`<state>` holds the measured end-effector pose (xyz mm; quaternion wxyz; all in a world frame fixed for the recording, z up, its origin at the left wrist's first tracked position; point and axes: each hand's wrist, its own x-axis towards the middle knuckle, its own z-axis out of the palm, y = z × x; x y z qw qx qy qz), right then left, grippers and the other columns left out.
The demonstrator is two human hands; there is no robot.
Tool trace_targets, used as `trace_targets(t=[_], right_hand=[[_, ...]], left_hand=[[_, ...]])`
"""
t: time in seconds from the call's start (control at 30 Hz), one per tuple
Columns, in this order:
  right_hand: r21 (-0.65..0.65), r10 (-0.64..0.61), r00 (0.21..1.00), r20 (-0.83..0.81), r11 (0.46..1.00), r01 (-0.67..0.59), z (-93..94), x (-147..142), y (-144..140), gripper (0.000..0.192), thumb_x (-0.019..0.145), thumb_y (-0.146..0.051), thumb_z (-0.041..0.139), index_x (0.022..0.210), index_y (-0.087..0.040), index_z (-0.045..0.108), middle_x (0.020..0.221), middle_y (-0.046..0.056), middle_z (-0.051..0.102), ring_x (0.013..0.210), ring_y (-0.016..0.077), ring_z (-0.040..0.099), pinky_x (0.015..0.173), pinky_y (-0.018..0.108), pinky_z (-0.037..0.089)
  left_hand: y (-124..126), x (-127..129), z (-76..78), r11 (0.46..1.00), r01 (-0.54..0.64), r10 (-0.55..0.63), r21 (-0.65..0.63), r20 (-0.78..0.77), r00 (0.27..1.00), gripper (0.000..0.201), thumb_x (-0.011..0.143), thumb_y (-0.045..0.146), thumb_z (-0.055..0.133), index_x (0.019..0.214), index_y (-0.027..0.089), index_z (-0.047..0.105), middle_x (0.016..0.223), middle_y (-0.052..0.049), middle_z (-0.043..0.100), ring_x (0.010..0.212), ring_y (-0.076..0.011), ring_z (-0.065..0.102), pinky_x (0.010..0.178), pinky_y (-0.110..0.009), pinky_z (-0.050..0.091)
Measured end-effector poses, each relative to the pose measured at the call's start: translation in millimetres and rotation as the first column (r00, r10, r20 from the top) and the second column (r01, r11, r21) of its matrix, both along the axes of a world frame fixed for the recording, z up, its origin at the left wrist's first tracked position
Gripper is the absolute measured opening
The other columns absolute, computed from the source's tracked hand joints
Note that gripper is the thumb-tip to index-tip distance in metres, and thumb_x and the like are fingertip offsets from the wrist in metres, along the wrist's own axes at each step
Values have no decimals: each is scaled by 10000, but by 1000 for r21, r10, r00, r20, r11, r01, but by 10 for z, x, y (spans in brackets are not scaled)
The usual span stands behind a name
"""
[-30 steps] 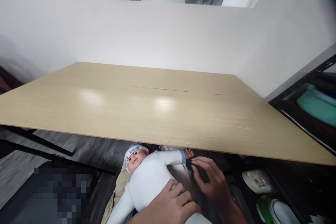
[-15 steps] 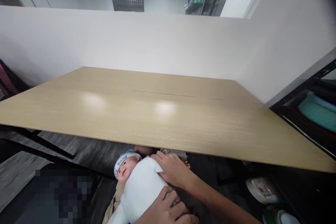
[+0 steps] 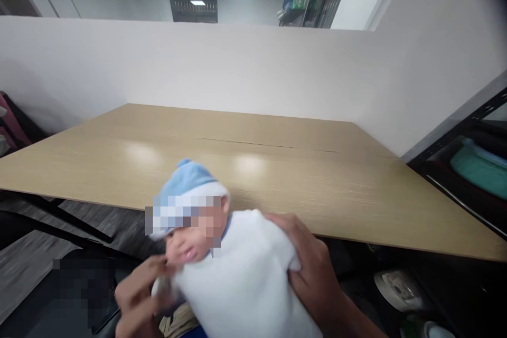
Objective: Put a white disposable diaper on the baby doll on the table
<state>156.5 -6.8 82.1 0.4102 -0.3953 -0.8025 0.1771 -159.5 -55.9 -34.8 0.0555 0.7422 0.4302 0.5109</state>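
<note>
A baby doll [image 3: 237, 269] in a white suit and a blue-and-white cap is held up in front of me, at the near edge of a light wooden table [image 3: 277, 169]. My right hand [image 3: 309, 274] grips the doll's side and shoulder. My left hand [image 3: 137, 296] holds the doll's other arm at the lower left, blurred by motion. The doll's head is level with the table edge; its legs are out of frame.
A white partition wall [image 3: 237, 63] stands behind the table. A black shelf rack [image 3: 467, 169] with a teal item is at the right. White and green dishes [image 3: 400, 288] lie low at the right, a dark chair at the lower left.
The doll lay below the table edge on a tan cloth; both hands have taken hold of it and lifted it up to table level.
</note>
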Motion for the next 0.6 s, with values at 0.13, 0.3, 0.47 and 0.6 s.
trace_targets(t=[0.13, 0.3, 0.47, 0.6], right_hand=[[-158, -234, 954, -187, 966, 206, 31, 123, 276, 463, 887, -234, 575, 1334, -312, 666, 1304, 33, 757, 1158, 262, 718, 960, 358, 570], [-442, -422, 841, -340, 861, 253, -144, 197, 739, 428, 885, -421, 645, 1276, -253, 692, 1300, 82, 782, 1199, 321, 716, 912, 389, 599], [-493, -486, 832, -269, 811, 315, -366, 503, 1054, 445, 888, -490, 628, 1255, -249, 700, 1228, 84, 804, 1031, 305, 743, 802, 380, 595], [-324, -413, 906, 91, 848, 419, -428, 821, 1196, 353, 907, -390, 597, 1220, -266, 702, 1198, 74, 799, 1042, 305, 725, 861, 395, 553]], left_hand=[[577, 70, 299, 992, 117, -117, -42, 5, 993, 839, 816, 413, 828, 1509, 372, 358, 1543, -156, 511, 1405, -421, 559, 1046, -637, 558], [1408, 189, 625, 840, 207, -335, -501, -179, 925, 831, 900, 482, 780, 1540, 318, 275, 1438, -140, 634, 1114, -318, 720, 871, -419, 578], [1902, 335, 635, 822, 87, -329, -563, -345, 879, 393, 939, 489, 633, 1235, 249, 538, 1099, -83, 752, 968, -334, 721, 772, -375, 488], [2144, 385, 599, 820, 40, -304, -571, -375, 875, 351, 941, 508, 584, 1185, 255, 576, 1070, -82, 772, 940, -330, 723, 758, -372, 467]])
